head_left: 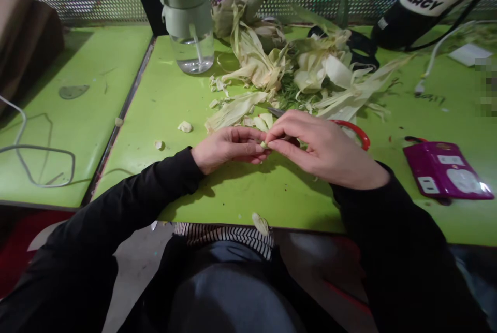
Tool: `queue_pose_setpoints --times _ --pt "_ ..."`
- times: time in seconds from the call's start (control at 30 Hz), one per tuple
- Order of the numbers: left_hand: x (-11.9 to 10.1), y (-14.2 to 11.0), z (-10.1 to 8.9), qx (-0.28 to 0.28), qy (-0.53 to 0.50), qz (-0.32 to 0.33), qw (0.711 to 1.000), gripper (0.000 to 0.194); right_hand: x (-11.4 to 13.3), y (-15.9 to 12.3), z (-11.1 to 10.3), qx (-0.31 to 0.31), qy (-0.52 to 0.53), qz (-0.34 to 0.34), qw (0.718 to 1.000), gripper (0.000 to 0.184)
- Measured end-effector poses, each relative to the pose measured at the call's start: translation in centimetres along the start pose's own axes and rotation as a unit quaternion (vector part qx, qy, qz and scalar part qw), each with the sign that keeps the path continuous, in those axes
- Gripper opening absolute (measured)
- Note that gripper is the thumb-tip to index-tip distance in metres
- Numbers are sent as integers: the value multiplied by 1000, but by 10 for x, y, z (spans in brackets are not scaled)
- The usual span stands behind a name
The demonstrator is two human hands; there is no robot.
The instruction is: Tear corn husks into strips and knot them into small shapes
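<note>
Both my hands meet over the green table point(233, 193), pinching a small pale-green piece point(264, 145), possibly a bit of husk or stalk. The thumb and fingers of my left hand point(231, 147) hold it from the left. From the right, the thumb and forefinger of my right hand point(316, 146) close on its end. Partly hidden under my right hand lie scissors with a red handle point(361, 133). Just beyond my fingers are pale cut pieces point(264, 121) and a heap of dry corn husks point(258, 61).
A green water bottle point(190, 27) stands at the back. A black bottle point(427, 9) leans at the back right. To the right lies a purple power adapter point(446, 170). White cable point(430, 63) runs nearby. A piece of husk point(260, 223) hangs at the front edge.
</note>
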State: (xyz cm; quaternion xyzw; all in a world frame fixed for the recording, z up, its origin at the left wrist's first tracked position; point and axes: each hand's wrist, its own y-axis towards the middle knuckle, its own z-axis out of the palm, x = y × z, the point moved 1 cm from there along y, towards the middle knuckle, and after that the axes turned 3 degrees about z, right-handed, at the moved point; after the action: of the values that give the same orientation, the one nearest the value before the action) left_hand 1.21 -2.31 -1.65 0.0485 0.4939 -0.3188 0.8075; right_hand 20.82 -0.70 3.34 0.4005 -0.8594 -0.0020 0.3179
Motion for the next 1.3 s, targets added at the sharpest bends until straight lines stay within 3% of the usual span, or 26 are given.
queue_pose_setpoints --times 0.23,0.5,0.63,0.9,1.03,1.13,1.3 --pt "-1 -1 4 -36 -8 -4 999 13 3 -1 2 -18 32 45 998 4" --pt "-1 -2 6 -29 18 5 999 15 3 1 2 -19 35 10 999 10" --pt "-2 -2 8 -38 7 6 999 17 4 0 4 -29 69 53 996 4" --pt "5 -1 5 4 12 21 1000 17 3 -2 9 -22 121 82 989 7" --pt "8 1 2 4 14 41 999 19 2 -3 13 -87 67 78 991 24" --pt "6 2 1 -34 17 61 997 18 -1 -2 12 -145 5 124 982 38" --pt "-2 1 -2 -82 72 113 988 19 -5 2 14 -17 34 184 982 46"
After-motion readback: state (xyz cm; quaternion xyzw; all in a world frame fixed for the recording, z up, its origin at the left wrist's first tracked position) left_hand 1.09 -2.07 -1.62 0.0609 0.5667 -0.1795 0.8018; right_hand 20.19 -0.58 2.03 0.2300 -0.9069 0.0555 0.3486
